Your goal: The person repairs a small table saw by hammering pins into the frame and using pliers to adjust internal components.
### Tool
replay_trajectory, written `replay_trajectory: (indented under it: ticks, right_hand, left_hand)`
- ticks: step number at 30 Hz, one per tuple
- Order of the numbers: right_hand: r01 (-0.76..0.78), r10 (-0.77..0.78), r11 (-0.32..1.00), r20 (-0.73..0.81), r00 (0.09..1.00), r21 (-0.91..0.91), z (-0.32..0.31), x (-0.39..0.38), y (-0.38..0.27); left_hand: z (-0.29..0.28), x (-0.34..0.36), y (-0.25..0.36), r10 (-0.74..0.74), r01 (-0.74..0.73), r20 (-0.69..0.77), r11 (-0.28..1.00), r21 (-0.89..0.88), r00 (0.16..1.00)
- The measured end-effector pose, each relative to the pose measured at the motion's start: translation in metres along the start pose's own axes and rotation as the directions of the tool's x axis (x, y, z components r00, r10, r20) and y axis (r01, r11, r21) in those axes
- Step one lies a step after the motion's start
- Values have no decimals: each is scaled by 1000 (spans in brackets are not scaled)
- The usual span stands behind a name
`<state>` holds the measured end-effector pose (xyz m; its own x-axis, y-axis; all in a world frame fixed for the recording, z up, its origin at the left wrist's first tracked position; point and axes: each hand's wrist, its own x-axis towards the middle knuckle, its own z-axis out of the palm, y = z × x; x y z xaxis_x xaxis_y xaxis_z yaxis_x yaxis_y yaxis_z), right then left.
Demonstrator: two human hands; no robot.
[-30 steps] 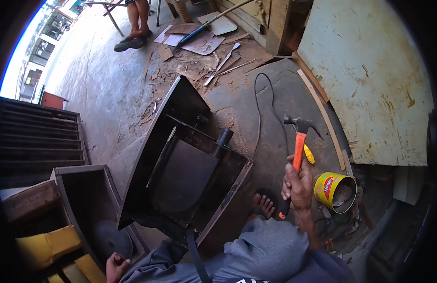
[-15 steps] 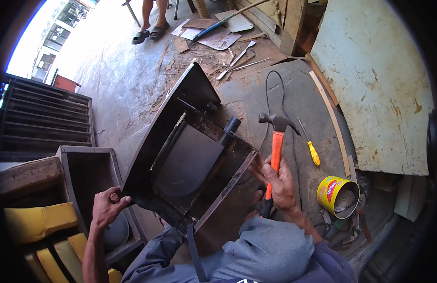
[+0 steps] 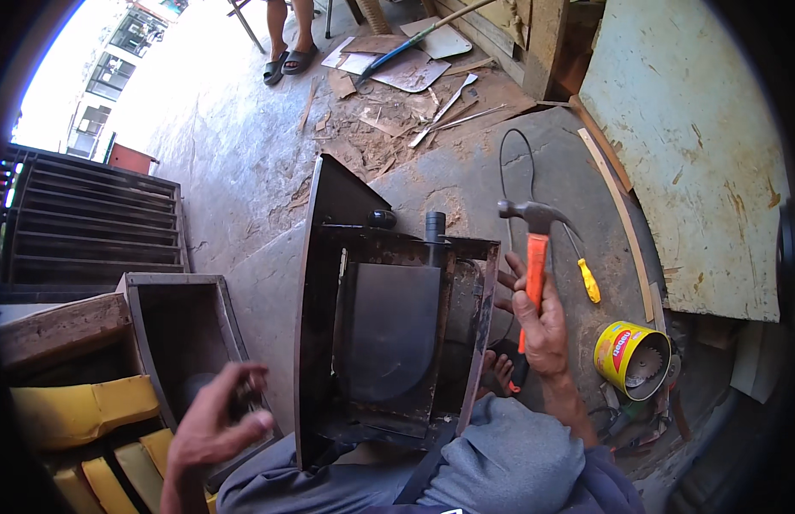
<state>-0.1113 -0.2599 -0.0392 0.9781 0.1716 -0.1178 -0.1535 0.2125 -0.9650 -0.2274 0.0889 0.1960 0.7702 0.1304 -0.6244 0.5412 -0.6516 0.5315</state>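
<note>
A dark metal housing [image 3: 389,325], with an inner plate and a black cylinder on its far edge, sits between my legs, its sloped flap at the top left. My right hand [image 3: 543,334] grips a claw hammer with an orange handle [image 3: 534,283] head-up, some fingers spread near the housing's right rim. My left hand [image 3: 222,420] is off the housing's left side, fingers curved and apart, slightly blurred, with nothing visible held. A yellow-handled screwdriver [image 3: 589,278] lies behind the hammer, and a yellow tin [image 3: 617,347] holding a saw blade lies to its right.
A slatted dark frame [image 3: 97,223], grey box [image 3: 144,308] and yellow padded pieces [image 3: 89,403] are at left. A person's legs in slides [image 3: 290,60] are behind scrap boards [image 3: 397,73] and debris. A large pale panel [image 3: 684,154] and wooden strip [image 3: 616,214] stand at right. A cable loops behind the hammer.
My left hand rose to the housing's edge and has since let go, moving aside. The housing has turned clockwise, squarer to me. The hammer, still in my right hand, has shifted slightly.
</note>
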Motion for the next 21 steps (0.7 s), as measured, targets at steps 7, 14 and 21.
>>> replay_trajectory:
  ticks: [7,14,21]
  right_hand:
    - [-149,153,987,-75,985,62,-31,-23,-1]
    - [-218,199,975,-302,932,-32,-65,-29,0]
    - [-289,277,957,-264,924,-10,-58,-23,14]
  left_hand:
    - [1,94,87,589,-612,-168,772,-171,790]
    - [11,189,92,734,-728,47,660,187,678]
    - [18,220,94,773,-779,107,609,148,625]
